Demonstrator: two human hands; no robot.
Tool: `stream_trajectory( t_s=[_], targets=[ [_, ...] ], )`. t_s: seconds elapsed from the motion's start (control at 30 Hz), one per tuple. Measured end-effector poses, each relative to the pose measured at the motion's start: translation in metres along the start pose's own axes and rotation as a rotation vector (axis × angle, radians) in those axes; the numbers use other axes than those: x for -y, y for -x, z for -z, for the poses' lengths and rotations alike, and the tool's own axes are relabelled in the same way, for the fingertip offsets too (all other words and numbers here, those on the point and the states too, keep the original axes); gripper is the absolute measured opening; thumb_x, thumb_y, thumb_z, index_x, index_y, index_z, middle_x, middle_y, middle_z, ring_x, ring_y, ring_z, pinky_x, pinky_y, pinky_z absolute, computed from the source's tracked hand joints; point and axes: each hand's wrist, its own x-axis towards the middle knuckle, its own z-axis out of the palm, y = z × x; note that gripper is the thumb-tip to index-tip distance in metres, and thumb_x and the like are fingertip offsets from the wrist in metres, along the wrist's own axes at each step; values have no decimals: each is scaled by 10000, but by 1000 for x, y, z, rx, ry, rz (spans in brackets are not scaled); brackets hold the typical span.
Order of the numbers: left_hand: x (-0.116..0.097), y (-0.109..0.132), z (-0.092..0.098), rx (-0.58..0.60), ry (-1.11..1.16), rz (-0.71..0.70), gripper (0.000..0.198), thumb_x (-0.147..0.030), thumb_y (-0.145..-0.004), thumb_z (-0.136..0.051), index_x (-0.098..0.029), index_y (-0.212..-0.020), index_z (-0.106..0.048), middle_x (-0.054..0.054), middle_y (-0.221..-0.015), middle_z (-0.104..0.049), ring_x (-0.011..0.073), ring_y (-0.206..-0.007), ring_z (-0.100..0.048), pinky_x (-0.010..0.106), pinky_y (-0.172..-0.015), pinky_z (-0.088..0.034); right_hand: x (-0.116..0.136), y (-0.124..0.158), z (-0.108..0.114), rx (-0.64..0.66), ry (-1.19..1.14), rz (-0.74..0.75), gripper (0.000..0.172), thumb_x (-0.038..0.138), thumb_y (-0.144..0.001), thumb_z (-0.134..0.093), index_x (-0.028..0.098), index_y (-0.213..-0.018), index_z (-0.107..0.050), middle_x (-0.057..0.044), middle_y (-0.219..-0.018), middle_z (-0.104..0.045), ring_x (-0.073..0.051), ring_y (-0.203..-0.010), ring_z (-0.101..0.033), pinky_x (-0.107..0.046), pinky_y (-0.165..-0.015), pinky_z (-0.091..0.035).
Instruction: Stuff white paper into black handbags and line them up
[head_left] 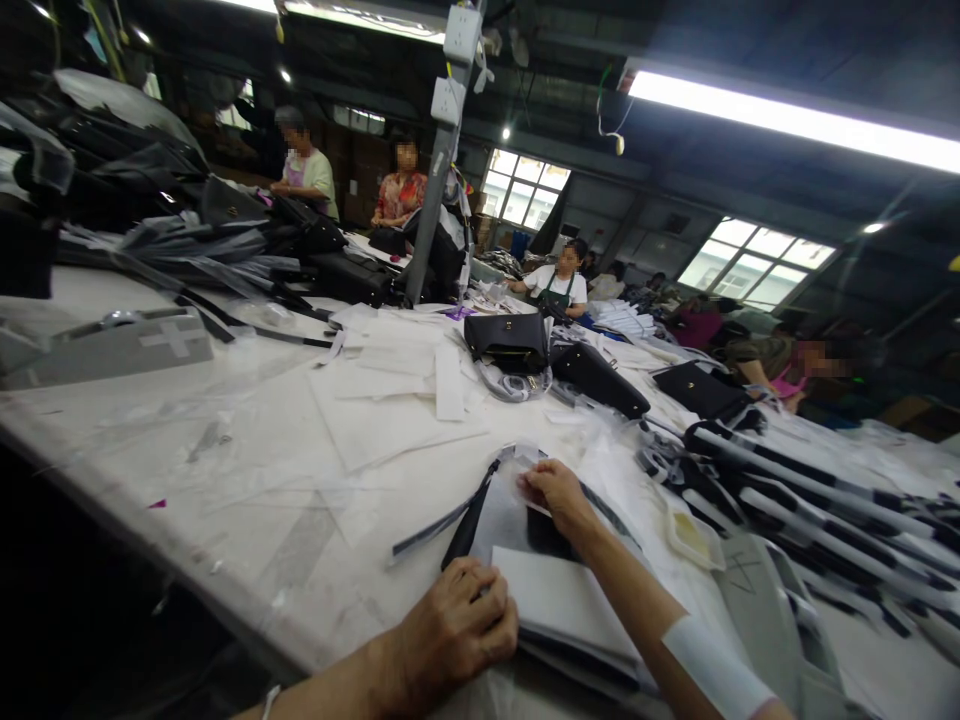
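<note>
A black handbag lies on the table in front of me. A greyish translucent cover lies over its upper part, and a folded white sheet rests across it. Its strap, wrapped in film, sticks out to the left. My right hand is at the bag's far end, its fingertips pinched on a piece of clear film. Curled at the bag's near left edge, beside the white sheet, is my left hand. Whatever sits inside its closed fingers is hidden.
Grey tape dispensers stand at left and right. A small plastic tray and wrapped straps lie to the right. Beyond are white sheets, black handbags, a post and several co-workers.
</note>
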Motion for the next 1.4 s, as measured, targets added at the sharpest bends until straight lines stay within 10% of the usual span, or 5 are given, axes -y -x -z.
stream_trajectory(
  t_s=[0.57,0.73,1.0,1.4],
  targets=[
    [-18,-7,-26,0,-21,103,197,-122,-999,-444,-122,-1096,-616,87,-1070,-637,201,-1024,-588,368,-899,-510,-2,18,-3,34,-292,208,510,526,-443,-891,192,-701,-606,-33,-697,-696,-195,-689,-664,-298,-643,-521],
    [-18,-2,-23,54,18,95,194,-125,-1003,-449,-116,-1112,-609,88,-1092,-638,197,-1066,-590,368,-938,-507,-8,56,14,172,-84,292,366,418,-607,-875,184,-847,-729,-40,-825,-745,-207,-786,-684,-302,-751,-534],
    [-15,-4,-13,57,72,102,260,-142,-1033,-362,-121,-1121,-605,91,-1051,-670,198,-1050,-610,415,-1002,-484,-44,102,32,293,498,823,167,296,-921,-607,248,-959,-762,-47,-973,-774,-240,-967,-722,-400,-970,-530],
    [-14,-2,-5,30,190,163,199,-145,-1011,-446,-140,-1165,-571,157,-1393,-505,261,-1352,-437,423,-1071,-470,-48,114,34,331,533,1056,223,168,-952,-558,248,-1087,-716,-53,-1063,-745,-196,-1008,-693,-344,-953,-535]
  ],
)
